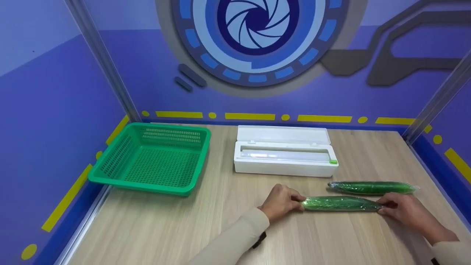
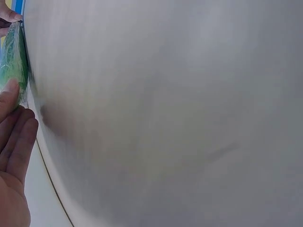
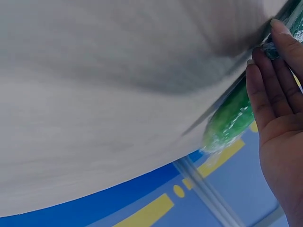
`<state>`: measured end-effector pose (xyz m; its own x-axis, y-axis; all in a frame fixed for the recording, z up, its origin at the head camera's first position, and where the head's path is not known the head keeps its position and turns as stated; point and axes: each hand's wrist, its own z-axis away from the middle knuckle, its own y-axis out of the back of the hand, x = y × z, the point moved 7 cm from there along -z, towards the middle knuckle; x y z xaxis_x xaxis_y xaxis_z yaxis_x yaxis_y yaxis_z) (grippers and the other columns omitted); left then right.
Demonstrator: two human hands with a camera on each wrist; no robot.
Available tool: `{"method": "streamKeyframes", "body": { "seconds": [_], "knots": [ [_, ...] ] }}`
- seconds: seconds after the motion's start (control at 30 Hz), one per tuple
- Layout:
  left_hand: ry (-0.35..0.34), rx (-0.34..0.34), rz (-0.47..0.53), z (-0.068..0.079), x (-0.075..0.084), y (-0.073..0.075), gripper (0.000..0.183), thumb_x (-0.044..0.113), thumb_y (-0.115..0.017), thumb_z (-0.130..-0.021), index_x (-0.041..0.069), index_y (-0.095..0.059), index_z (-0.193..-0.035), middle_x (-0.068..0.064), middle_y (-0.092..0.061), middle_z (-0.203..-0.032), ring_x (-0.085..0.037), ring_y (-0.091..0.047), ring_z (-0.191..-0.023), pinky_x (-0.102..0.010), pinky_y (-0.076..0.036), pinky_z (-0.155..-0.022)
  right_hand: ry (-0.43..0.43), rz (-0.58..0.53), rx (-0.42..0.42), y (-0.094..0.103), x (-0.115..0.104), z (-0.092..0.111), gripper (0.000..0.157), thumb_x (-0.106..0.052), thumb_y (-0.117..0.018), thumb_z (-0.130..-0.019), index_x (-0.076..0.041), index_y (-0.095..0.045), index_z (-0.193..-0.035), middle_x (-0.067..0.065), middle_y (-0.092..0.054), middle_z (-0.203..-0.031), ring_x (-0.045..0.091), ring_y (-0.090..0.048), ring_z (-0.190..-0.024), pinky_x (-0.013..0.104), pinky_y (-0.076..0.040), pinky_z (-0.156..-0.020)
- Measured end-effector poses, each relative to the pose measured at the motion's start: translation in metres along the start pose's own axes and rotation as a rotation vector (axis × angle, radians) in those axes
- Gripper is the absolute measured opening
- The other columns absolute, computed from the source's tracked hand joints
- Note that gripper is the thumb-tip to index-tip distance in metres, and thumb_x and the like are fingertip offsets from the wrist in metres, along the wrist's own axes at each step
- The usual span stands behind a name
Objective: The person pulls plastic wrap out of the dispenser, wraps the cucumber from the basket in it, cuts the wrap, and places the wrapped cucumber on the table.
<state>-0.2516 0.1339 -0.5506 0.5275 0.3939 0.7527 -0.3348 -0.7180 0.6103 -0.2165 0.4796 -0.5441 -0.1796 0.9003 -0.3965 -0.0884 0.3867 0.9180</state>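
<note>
A cucumber [image 1: 340,203] in clear plastic wrap lies crosswise near the front right of the table. My left hand [image 1: 281,203] pinches its left end between thumb and fingers, as the left wrist view also shows with the wrapped cucumber [image 2: 13,61] at its edge. At the other end, my right hand [image 1: 406,209] pinches the tip of the wrap; in the right wrist view the thumb and fingers [image 3: 274,90] meet on that twisted end. Just behind lies a second wrapped cucumber [image 1: 373,187], partly hidden by the right hand, its far end [image 3: 229,118] showing below the fingers.
A white cling film box [image 1: 285,168] with its lid raised stands behind the cucumbers, a film roll inside and a green slider at its right. To the left sits a green plastic basket [image 1: 162,167] with nothing in it. Blue panel walls [image 1: 121,73] enclose the wooden table [image 1: 235,206].
</note>
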Motion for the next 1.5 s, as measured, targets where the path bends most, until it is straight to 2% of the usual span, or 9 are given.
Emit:
{"method": "streamKeyframes", "body": {
  "seconds": [0.23, 0.63, 0.8, 0.87, 0.97, 1.23, 1.5],
  "knots": [
    [-0.010, -0.011, -0.032, -0.009, 0.005, -0.014, 0.021, 0.010, -0.091, -0.084, 0.011, -0.086, -0.103, 0.009, -0.079, -0.095, 0.015, -0.064, -0.088, -0.006, -0.048, -0.078, -0.083, -0.021, -0.028, 0.003, 0.018, 0.006, 0.016, -0.004, -0.087, -0.086, -0.005, -0.078, -0.099, 0.004, -0.072, -0.095, 0.020, -0.065, -0.085, 0.031, -0.055, -0.068],
    [0.001, 0.007, -0.080, -0.023, 0.016, -0.032, 0.019, 0.014, -0.093, -0.082, 0.014, -0.087, -0.101, 0.013, -0.079, -0.092, 0.016, -0.064, -0.087, -0.004, -0.046, -0.079, -0.169, -0.014, -0.029, 0.007, 0.043, 0.014, 0.015, -0.003, -0.086, -0.087, -0.001, -0.078, -0.099, 0.005, -0.072, -0.091, 0.022, -0.065, -0.083, 0.034, -0.054, -0.068],
    [0.026, 0.008, -0.096, -0.027, 0.021, -0.040, 0.018, 0.014, -0.093, -0.083, 0.016, -0.087, -0.100, 0.014, -0.079, -0.091, 0.015, -0.063, -0.088, -0.004, -0.045, -0.078, -0.208, -0.019, -0.043, 0.010, 0.053, 0.017, 0.014, -0.002, -0.084, -0.088, 0.000, -0.077, -0.101, 0.006, -0.072, -0.091, 0.024, -0.064, -0.084, 0.040, -0.056, -0.071],
    [0.017, 0.010, -0.101, -0.029, 0.025, -0.043, 0.018, 0.014, -0.093, -0.083, 0.016, -0.087, -0.099, 0.015, -0.079, -0.091, 0.016, -0.063, -0.088, -0.004, -0.045, -0.078, -0.222, -0.019, -0.044, 0.011, 0.057, 0.017, 0.014, 0.000, -0.083, -0.088, 0.001, -0.077, -0.101, 0.007, -0.071, -0.090, 0.025, -0.064, -0.083, 0.046, -0.056, -0.072],
    [-0.005, 0.009, -0.115, -0.033, 0.030, -0.048, 0.018, 0.015, -0.094, -0.082, 0.016, -0.087, -0.099, 0.015, -0.079, -0.090, 0.017, -0.062, -0.087, -0.003, -0.044, -0.078, -0.243, -0.014, -0.039, 0.013, 0.064, 0.019, 0.014, 0.003, -0.082, -0.088, 0.003, -0.076, -0.101, 0.007, -0.071, -0.088, 0.025, -0.064, -0.082, 0.048, -0.057, -0.073],
    [0.001, 0.019, -0.118, -0.039, 0.035, -0.056, 0.020, 0.013, -0.095, -0.081, 0.016, -0.087, -0.099, 0.015, -0.079, -0.090, 0.018, -0.061, -0.085, -0.003, -0.044, -0.076, -0.253, -0.050, -0.049, 0.016, 0.076, 0.022, 0.016, 0.006, -0.080, -0.089, 0.007, -0.075, -0.104, 0.009, -0.070, -0.091, 0.026, -0.061, -0.083, 0.043, -0.056, -0.074],
    [0.017, 0.027, -0.119, -0.042, 0.037, -0.065, 0.022, 0.015, -0.095, -0.081, 0.018, -0.087, -0.102, 0.017, -0.078, -0.091, 0.019, -0.059, -0.083, -0.002, -0.042, -0.075, -0.259, -0.039, -0.037, 0.022, 0.085, 0.027, 0.014, 0.005, -0.080, -0.090, 0.006, -0.075, -0.103, 0.013, -0.072, -0.094, 0.027, -0.061, -0.083, 0.049, -0.057, -0.076]
  ]
}}
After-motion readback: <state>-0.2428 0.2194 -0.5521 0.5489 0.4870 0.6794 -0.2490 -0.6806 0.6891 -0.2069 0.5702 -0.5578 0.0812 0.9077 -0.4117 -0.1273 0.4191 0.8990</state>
